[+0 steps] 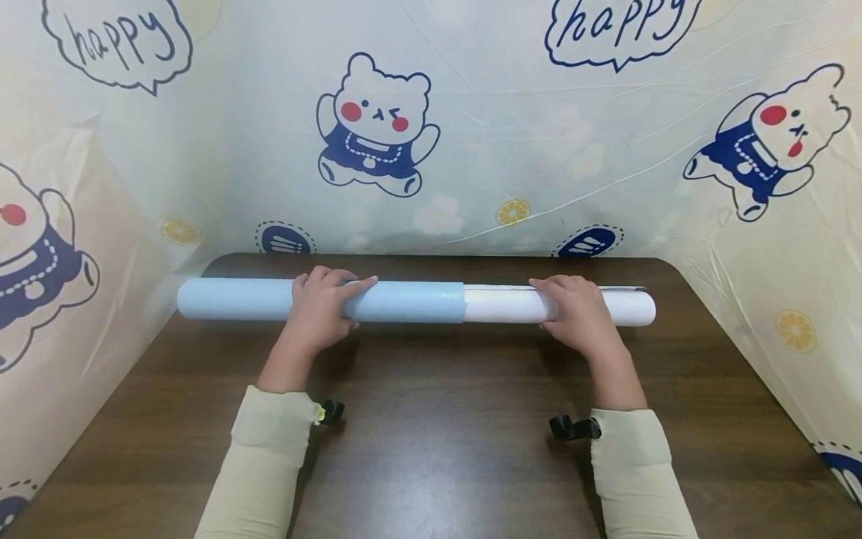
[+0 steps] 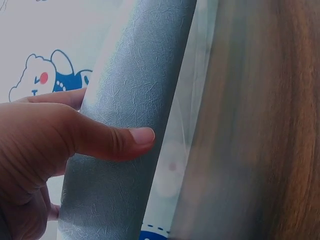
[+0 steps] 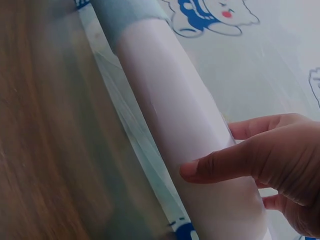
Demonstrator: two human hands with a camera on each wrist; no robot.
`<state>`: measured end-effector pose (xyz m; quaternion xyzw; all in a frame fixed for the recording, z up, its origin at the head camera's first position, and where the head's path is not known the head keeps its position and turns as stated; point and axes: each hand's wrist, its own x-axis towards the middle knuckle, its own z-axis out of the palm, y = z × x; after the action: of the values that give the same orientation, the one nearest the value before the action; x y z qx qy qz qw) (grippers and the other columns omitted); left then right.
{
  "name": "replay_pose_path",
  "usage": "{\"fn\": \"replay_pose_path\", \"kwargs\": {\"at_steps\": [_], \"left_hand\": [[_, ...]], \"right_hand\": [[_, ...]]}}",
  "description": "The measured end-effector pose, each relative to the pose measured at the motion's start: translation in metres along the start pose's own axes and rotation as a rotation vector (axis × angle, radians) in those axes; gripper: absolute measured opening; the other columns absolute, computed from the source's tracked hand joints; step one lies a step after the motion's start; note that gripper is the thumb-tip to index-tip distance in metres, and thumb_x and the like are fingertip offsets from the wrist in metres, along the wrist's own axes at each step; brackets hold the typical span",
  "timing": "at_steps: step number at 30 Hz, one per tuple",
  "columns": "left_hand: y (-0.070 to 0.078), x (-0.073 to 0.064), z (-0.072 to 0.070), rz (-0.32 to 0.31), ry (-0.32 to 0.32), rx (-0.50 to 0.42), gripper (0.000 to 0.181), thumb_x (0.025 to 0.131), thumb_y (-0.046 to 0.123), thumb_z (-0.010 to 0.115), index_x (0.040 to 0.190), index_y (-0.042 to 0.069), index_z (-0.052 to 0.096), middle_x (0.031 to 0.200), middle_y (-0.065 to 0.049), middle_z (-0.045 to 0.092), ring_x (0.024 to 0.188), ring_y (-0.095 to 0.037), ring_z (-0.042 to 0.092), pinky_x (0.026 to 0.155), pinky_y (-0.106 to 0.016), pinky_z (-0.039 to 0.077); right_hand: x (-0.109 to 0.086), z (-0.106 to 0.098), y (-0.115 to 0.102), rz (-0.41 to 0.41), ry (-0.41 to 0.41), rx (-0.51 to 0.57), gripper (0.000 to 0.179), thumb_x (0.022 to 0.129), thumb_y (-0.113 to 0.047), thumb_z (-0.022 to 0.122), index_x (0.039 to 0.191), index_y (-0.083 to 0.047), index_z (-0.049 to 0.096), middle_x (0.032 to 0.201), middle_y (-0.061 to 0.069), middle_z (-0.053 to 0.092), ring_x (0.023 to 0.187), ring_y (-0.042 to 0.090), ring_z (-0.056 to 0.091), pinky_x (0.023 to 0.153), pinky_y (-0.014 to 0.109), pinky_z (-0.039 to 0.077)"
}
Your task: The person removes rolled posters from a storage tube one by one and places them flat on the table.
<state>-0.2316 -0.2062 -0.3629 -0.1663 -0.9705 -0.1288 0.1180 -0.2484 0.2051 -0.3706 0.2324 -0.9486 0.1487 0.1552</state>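
A long roll of textured paper lies crosswise near the table's far edge in the head view. Its left part is a light blue roll (image 1: 411, 302), and a white roll (image 1: 501, 304) sticks out of the blue one's right end. My left hand (image 1: 319, 308) grips the blue part near its middle. In the left wrist view its thumb (image 2: 120, 142) lies across the embossed surface, with fingers behind. The white part is gripped by my right hand (image 1: 581, 314), thumb (image 3: 215, 166) on the near side and fingers partly hidden behind. A loose paper edge (image 1: 622, 288) shows along the white roll's top.
The dark brown wooden table (image 1: 431, 419) has rounded far corners. A pale printed curtain (image 1: 471, 150) with cartoon bears surrounds it at the back and both sides. Black straps (image 1: 572, 428) stick out from both sleeves at the wrists.
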Motion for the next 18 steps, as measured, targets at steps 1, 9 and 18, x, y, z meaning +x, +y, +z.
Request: {"fn": "replay_pose_path", "kwargs": {"at_steps": [1,9,18], "left_hand": [[0.001,0.000,0.001,0.001,0.001,-0.001,0.080,0.068,0.011,0.088,0.139,0.028,0.056,0.132,-0.013,0.055,0.121,-0.037,0.038,0.102,-0.070,0.020],[0.004,0.002,0.002,0.018,-0.007,0.004,0.081,0.069,0.012,0.088,0.140,0.028,0.055,0.132,-0.013,0.055,0.121,-0.038,0.038,0.101,-0.071,0.020],[0.006,0.001,0.000,0.022,0.002,0.019,0.080,0.068,0.013,0.089,0.140,0.028,0.056,0.131,-0.013,0.055,0.120,-0.038,0.039,0.100,-0.070,0.022]], "right_hand": [[0.001,0.001,-0.003,-0.010,0.000,0.004,0.067,0.066,-0.009,0.088,0.129,-0.008,0.063,0.120,0.019,0.064,0.111,0.041,0.054,0.097,0.058,0.038],[0.005,0.006,-0.015,-0.001,-0.041,0.010,0.067,0.068,-0.012,0.089,0.130,-0.012,0.063,0.119,0.016,0.064,0.111,0.037,0.053,0.095,0.058,0.039],[0.001,0.000,-0.008,0.005,-0.003,0.020,0.061,0.069,-0.008,0.088,0.126,-0.012,0.067,0.116,0.016,0.066,0.110,0.038,0.054,0.092,0.058,0.040]]}}
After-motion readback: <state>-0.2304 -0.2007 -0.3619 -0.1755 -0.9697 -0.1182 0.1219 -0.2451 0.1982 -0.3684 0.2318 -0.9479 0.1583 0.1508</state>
